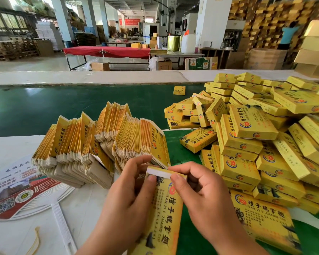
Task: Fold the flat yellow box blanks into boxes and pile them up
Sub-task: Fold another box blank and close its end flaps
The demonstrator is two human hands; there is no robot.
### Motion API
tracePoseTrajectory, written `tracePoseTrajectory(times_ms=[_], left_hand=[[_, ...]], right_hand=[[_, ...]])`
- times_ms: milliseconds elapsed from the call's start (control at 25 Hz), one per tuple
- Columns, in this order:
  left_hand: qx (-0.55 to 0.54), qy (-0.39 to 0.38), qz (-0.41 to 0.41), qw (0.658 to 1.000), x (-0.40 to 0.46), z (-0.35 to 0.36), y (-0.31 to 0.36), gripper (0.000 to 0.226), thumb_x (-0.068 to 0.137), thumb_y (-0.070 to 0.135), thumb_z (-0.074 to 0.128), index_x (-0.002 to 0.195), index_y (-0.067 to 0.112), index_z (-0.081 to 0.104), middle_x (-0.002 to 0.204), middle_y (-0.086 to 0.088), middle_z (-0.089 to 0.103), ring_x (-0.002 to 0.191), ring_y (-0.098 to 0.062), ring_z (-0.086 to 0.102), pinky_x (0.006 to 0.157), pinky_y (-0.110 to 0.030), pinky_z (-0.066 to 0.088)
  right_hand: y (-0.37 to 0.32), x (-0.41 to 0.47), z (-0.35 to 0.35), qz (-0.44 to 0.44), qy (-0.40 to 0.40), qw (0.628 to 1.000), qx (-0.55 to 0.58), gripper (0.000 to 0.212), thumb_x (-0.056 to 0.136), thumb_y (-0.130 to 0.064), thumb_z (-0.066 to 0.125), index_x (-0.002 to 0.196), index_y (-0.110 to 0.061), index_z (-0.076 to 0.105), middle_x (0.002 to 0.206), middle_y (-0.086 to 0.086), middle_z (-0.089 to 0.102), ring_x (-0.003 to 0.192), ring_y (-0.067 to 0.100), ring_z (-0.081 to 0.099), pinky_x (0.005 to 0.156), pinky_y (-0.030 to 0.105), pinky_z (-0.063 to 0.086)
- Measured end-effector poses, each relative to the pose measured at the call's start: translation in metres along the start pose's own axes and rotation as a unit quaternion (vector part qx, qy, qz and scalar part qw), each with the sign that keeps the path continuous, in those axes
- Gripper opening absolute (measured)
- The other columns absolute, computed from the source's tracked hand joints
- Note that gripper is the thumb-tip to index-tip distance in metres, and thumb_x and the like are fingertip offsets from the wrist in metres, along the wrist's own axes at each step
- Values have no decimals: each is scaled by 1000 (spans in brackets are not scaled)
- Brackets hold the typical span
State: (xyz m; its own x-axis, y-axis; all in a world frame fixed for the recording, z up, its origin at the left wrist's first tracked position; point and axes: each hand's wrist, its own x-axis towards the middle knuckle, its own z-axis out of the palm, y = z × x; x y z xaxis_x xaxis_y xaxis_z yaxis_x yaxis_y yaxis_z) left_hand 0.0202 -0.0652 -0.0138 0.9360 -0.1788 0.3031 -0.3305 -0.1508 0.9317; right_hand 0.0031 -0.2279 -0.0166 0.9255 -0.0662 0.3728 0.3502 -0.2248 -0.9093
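Hands both clamped on one yellow box blank point(160, 214) at bottom centre: our left hand point(129, 192) pinches its far left corner, our right hand point(197, 188) its far right corner, at the white flap. Long axis runs away from us, tilted slightly right, flap end pointing to the fanned blank stack point(99, 142) on the counter point(35, 111). Folded boxes pile point(265, 137) sits to our right. Printed fan point(24, 190) lies left, beside the stack.
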Motion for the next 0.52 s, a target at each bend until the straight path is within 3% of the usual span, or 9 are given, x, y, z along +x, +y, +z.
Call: tracePoseTrajectory(times_ms=[80,200,320,520], left_hand=[[131,0,19,991,-6,4,2,50,80,67,53,126,49,42,105,24,66,91,2,66,78,-27,57],[279,21,63,958,-9,10,4,83,58,77,57,130,44,34,111,38,49,101,22,45,84,1,36],[326,38,62,943,-8,11,4,87,50,77,58,126,36,40,103,35,45,93,13,39,77,-7,35],[379,64,89,919,-4,5,2,68,56,61,59,116,31,47,97,19,53,90,-9,56,76,-24,40]], right_hand=[[-2,-1,2,-20,48,998,-22,23,84,-41,60,98,-27,72,72,-5,69,64,9,65,52,19,50],[-1,0,4,-34,89,995,-18,21,86,-41,59,98,-28,71,77,-6,70,69,10,67,54,15,49],[1,-1,10,-39,87,995,-4,14,91,-37,62,97,-28,70,79,-8,71,71,7,68,56,13,50],[3,-1,14,-42,49,998,5,6,87,-31,67,86,-25,68,75,-5,71,66,9,68,55,18,53]])
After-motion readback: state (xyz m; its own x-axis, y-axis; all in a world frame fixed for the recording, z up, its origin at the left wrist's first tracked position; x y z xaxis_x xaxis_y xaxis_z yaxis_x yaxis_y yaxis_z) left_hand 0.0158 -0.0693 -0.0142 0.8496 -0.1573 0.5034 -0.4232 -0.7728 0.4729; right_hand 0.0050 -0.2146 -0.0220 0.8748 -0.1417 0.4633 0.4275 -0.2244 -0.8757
